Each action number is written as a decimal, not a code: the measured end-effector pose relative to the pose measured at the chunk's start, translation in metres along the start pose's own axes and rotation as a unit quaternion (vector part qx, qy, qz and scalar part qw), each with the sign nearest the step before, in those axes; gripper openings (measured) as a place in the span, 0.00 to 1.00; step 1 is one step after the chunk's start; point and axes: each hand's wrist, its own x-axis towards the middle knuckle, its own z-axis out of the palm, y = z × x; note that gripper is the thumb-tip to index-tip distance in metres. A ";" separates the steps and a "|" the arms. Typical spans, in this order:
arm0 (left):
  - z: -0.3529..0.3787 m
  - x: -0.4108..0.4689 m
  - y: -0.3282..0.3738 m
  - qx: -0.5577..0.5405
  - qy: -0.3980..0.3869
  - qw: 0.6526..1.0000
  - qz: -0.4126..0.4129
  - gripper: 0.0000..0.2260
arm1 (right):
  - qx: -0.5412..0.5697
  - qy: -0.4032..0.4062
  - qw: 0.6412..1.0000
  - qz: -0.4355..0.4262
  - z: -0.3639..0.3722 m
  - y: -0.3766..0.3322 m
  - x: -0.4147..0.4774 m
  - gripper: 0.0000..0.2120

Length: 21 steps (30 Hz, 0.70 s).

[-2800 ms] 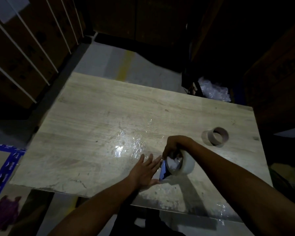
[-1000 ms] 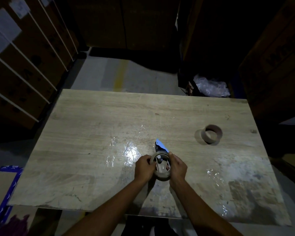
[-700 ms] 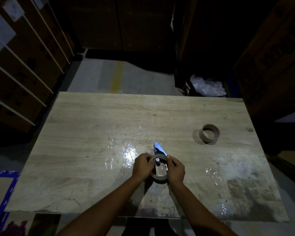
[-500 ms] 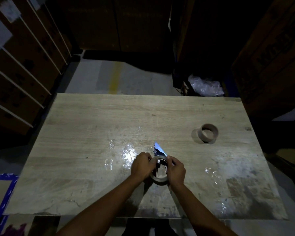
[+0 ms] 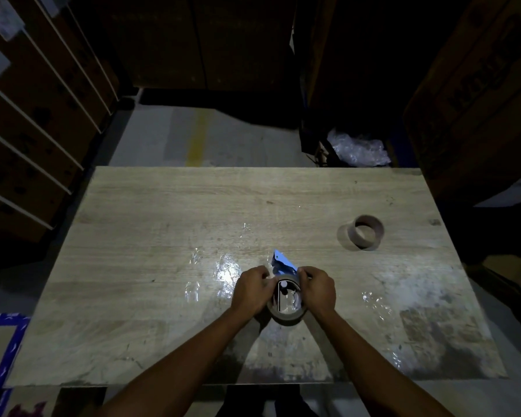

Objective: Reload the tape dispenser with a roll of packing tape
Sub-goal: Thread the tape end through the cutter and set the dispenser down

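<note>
While both the left hand (image 5: 253,288) and right hand (image 5: 318,288) clasp the tape roll (image 5: 287,315) over the blue dispenser (image 5: 283,264) near the table's (image 5: 163,236) front edge, seating seems underway, so threading the free end probably follows.

Both forearms are bare, without sleeves, gloves, watch or rings.

Mostly hidden behind left hand (image 5: 251,291), right hand (image 5: 319,291) and tape roll (image 5: 287,313): blue tape dispenser (image 5: 283,263), only its far tip visible. Too dark to read: box lettering.
</note>
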 end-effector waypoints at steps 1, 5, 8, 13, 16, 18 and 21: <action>0.000 0.000 0.000 -0.003 0.000 1.000 0.001 0.14 | 0.002 0.000 1.000 -0.004 -0.001 -0.001 0.002 0.11; -0.003 0.000 0.001 0.008 0.000 1.000 0.008 0.15 | 0.005 -0.005 1.000 -0.013 -0.002 -0.001 0.006 0.09; -0.006 0.001 -0.001 0.022 0.005 1.000 0.008 0.15 | 0.007 -0.009 1.000 -0.009 -0.002 0.000 0.008 0.10; -0.007 0.002 -0.007 0.035 -0.003 0.999 0.009 0.16 | 0.006 -0.011 1.000 -0.011 -0.004 -0.004 0.010 0.12; -0.007 0.002 -0.009 0.044 -0.001 0.999 0.007 0.16 | 0.001 -0.010 1.000 -0.012 -0.005 -0.006 0.011 0.12; -0.008 0.001 -0.011 0.048 0.000 0.999 0.003 0.16 | -0.003 -0.009 1.000 -0.015 -0.006 -0.006 0.011 0.12; -0.009 -0.001 -0.013 0.044 0.000 0.999 0.005 0.16 | -0.008 -0.010 1.000 -0.021 -0.007 -0.005 0.008 0.12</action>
